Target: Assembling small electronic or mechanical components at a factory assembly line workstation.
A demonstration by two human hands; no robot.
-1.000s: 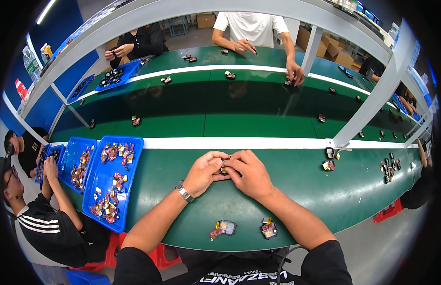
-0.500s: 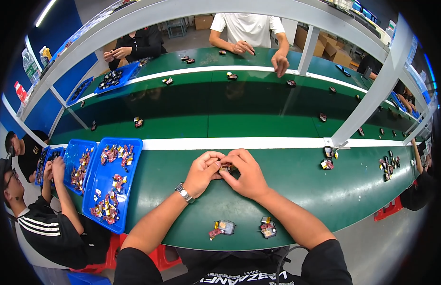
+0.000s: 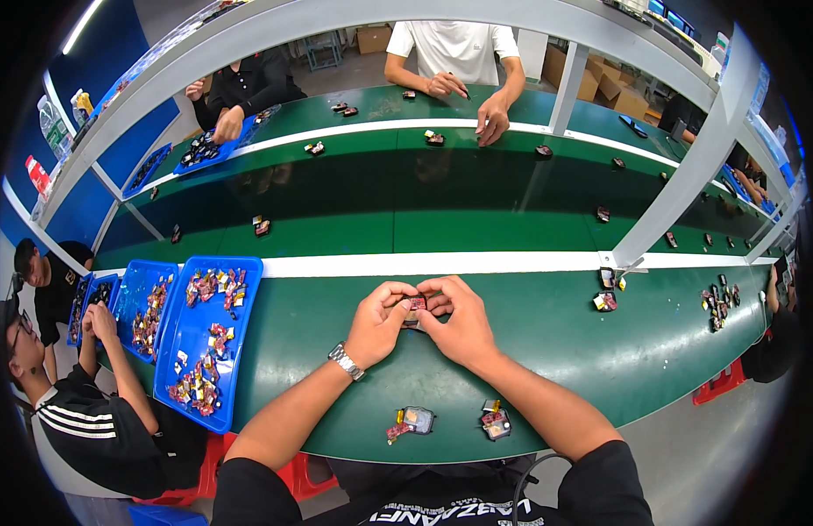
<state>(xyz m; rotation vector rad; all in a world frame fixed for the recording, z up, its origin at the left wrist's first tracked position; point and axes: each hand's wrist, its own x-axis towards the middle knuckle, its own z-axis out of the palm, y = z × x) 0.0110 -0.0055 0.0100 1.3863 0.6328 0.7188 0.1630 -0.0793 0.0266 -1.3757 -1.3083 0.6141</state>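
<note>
Between my two hands is a small black-cased electronic module with a red circuit board (image 3: pixel 415 306), held above the green bench. My left hand (image 3: pixel 376 326), with a metal-banded watch on the wrist, pinches it from the left. From the other side my right hand (image 3: pixel 460 326) grips it, thumb and fingers at its edge. The fingers hide part of the module. Nearer to me lie two similar opened modules, one with a yellow piece and a red board beside its case (image 3: pixel 416 420), the other (image 3: pixel 495 423) below my right forearm.
A blue tray (image 3: pixel 164 358) of red-board pieces stands left, beside another blue tray (image 3: pixel 130 280). More modules (image 3: pixel 605 302) and a pile (image 3: pixel 718 303) lie right. Beyond a white rail (image 3: pixel 336 265), spaced modules sit on a green belt (image 3: pixel 319 230). A grey post (image 3: pixel 687 167) rises right; co-workers sit around.
My fingers have shifted on the module, so more of its red board shows. Modules on the belt have moved slightly right. Co-workers' hands across the bench and at left have moved.
</note>
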